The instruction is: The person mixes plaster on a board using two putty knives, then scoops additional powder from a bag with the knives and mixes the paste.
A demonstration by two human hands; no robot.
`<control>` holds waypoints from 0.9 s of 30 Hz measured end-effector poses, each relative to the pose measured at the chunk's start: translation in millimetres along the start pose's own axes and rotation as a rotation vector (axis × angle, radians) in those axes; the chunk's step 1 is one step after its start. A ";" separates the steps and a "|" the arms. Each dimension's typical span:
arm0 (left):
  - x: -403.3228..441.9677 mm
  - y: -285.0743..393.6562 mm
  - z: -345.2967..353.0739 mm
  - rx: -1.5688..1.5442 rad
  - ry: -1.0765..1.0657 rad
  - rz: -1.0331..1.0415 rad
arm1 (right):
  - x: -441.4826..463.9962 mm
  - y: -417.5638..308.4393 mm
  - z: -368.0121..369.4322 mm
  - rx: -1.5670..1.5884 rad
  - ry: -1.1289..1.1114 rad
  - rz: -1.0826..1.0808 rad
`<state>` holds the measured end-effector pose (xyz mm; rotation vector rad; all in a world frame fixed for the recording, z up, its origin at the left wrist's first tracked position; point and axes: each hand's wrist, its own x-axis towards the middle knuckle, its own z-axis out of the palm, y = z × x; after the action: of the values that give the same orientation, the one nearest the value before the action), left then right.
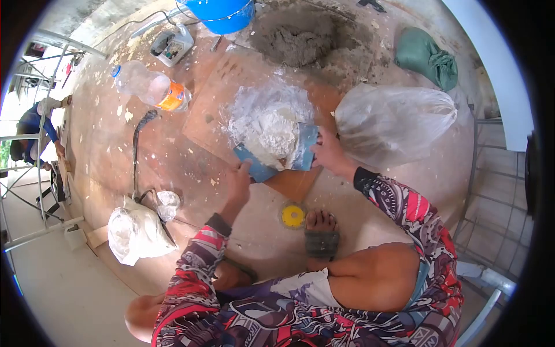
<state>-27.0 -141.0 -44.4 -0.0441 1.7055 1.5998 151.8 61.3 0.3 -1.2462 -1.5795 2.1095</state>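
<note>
A heap of white powder lies on a flat brown board on the floor in front of me. My left hand grips a blue flat spreader at the heap's near left edge. On the other side, my right hand is closed on a second blue spreader, whose face is dusted with white. The two blades tilt toward each other, with powder between them. Some of my fingers are hidden behind the blades.
Around the board are a plastic bottle, a clear bag, a green sack, grey mortar and a blue bucket. A yellow disc lies by my foot; a white bag sits left. Another person crouches far left near scaffolding.
</note>
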 end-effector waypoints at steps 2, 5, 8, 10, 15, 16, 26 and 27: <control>12.9 -13.9 5.4 0.050 -0.056 0.106 | 6.5 -7.0 15.5 -0.078 0.022 -0.030; 34.0 9.3 20.7 0.226 -0.095 0.245 | 50.2 5.1 8.0 -0.341 0.141 -0.212; 51.1 61.6 39.1 0.581 -0.052 0.459 | 74.6 -20.4 7.2 -0.393 0.218 -0.392; 52.1 85.1 48.6 0.817 -0.096 0.716 | 78.2 -38.8 7.4 -0.426 0.235 -0.422; 32.6 98.9 60.9 1.298 -0.442 1.167 | 85.3 -32.9 -3.7 -0.498 0.187 -0.399; 34.8 88.4 57.5 1.374 -0.504 1.204 | 78.8 -36.1 -5.7 -0.449 0.186 -0.316; 12.4 49.8 21.0 1.704 -0.658 1.316 | 30.1 -13.0 -30.0 -0.233 0.073 -0.082; 15.2 60.1 24.3 1.633 -0.626 1.318 | 33.4 -10.8 -29.8 -0.257 0.051 -0.085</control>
<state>-56.3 -100.6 -0.3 2.3828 1.9641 0.1768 149.9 106.5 -8.4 -1.2717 -1.8910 1.8539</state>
